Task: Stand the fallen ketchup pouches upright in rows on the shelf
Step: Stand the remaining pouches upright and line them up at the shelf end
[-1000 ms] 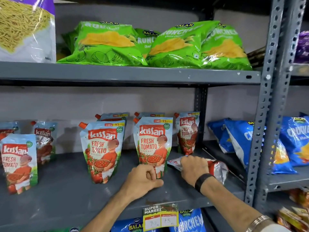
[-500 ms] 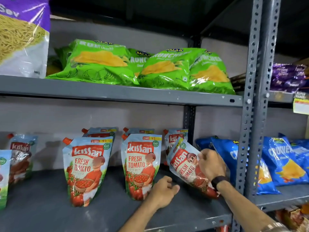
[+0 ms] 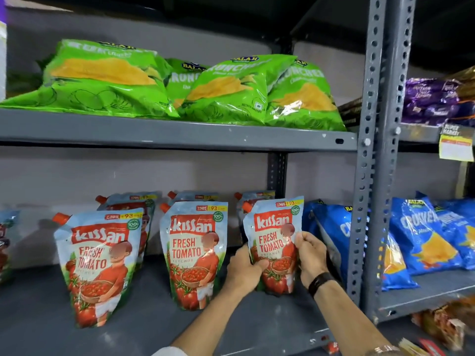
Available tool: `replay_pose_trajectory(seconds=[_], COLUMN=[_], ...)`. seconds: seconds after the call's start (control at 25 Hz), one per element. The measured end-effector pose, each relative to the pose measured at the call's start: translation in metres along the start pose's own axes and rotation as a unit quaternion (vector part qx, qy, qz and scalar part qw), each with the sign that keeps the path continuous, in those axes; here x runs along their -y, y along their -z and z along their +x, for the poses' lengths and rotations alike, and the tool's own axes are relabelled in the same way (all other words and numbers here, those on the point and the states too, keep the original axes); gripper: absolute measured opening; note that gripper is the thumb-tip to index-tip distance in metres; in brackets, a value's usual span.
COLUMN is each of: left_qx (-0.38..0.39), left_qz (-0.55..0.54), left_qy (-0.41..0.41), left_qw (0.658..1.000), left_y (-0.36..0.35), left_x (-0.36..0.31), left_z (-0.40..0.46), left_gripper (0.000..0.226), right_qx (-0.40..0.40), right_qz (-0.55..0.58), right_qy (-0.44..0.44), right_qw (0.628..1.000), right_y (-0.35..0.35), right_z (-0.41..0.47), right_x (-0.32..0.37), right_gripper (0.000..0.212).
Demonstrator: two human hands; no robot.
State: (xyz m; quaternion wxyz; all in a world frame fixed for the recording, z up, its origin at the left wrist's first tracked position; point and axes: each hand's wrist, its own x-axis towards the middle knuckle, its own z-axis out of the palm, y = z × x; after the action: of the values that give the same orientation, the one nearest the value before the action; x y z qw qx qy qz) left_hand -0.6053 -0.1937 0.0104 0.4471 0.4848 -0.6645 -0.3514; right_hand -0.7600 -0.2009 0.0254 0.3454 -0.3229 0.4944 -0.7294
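Note:
A Kissan ketchup pouch [image 3: 273, 227] stands upright at the right end of the front row on the grey shelf [image 3: 144, 319]. My left hand [image 3: 244, 272] grips its lower left side and my right hand [image 3: 312, 255] grips its right edge. Two more pouches stand upright in the same row, one in the middle [image 3: 192, 253] and one on the left [image 3: 99, 263]. Behind them a back row of pouches [image 3: 133, 201] stands against the wall, mostly hidden. Further pouches [image 3: 5, 242] show at the far left edge.
A grey perforated upright post [image 3: 365, 201] stands just right of my hands. Blue chip bags [image 3: 421, 235] fill the neighbouring shelf. Green chip bags [image 3: 226, 91] lie on the shelf above. Purple packs [image 3: 431, 101] sit at the upper right.
The pouch that lay flat at the right was lifted by my right hand, tilted, and now stands upright. My left hand moved from the shelf onto its left side.

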Motion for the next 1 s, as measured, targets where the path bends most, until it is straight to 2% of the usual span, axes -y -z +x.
replay_pose_trajectory(seconds=[0.16,0.28,0.36,0.44,0.52,0.64,0.72,0.8,0.88,0.96,1.0], left_qx=[0.02,0.081,0.078,0.032,-0.034,-0.103,-0.124,-0.081,0.007,0.06,0.055], left_qz=[0.034,0.012,-0.021,-0.05,-0.048,-0.013,0.001,-0.019,-0.003,0.04,0.055], left_qy=[0.01,0.015,0.008,-0.01,-0.014,-0.001,0.001,0.01,0.033,0.039,0.037], left_qw=[0.999,0.997,0.997,0.998,0.998,0.995,0.992,0.996,0.999,0.997,0.996], left_y=[0.0,0.004,0.005,0.005,0.003,-0.003,-0.003,-0.002,-0.001,-0.003,-0.004], left_x=[0.002,0.008,0.007,0.005,0.005,0.005,0.001,0.001,0.008,0.015,0.017], left_z=[0.012,0.016,0.012,0.01,0.014,0.023,0.022,0.012,-0.001,-0.007,-0.007], left_gripper=[0.046,0.047,0.044,0.034,0.04,0.039,0.038,0.032,0.025,0.047,0.058], right_qx=[0.012,0.031,0.055,0.09,0.108,0.057,0.022,0.043,0.12,0.184,0.198], right_qz=[-0.022,-0.048,-0.069,-0.129,-0.21,-0.332,-0.361,-0.354,-0.294,-0.236,-0.228], right_qy=[0.017,0.004,-0.01,-0.016,0.005,0.062,0.077,0.066,0.027,0.004,0.0], right_qw=[1.0,0.998,0.996,0.987,0.972,0.939,0.929,0.932,0.948,0.954,0.953], right_y=[0.004,0.009,0.016,0.024,0.031,0.035,0.036,0.041,0.045,0.047,0.046], right_z=[0.006,0.009,0.007,0.003,0.001,0.001,0.001,-0.002,-0.009,-0.017,-0.018], right_x=[-0.016,-0.011,-0.014,-0.021,-0.027,-0.028,-0.028,-0.027,-0.023,-0.019,-0.02], right_gripper=[0.025,0.026,0.027,0.03,0.033,0.026,0.022,0.024,0.034,0.044,0.046])
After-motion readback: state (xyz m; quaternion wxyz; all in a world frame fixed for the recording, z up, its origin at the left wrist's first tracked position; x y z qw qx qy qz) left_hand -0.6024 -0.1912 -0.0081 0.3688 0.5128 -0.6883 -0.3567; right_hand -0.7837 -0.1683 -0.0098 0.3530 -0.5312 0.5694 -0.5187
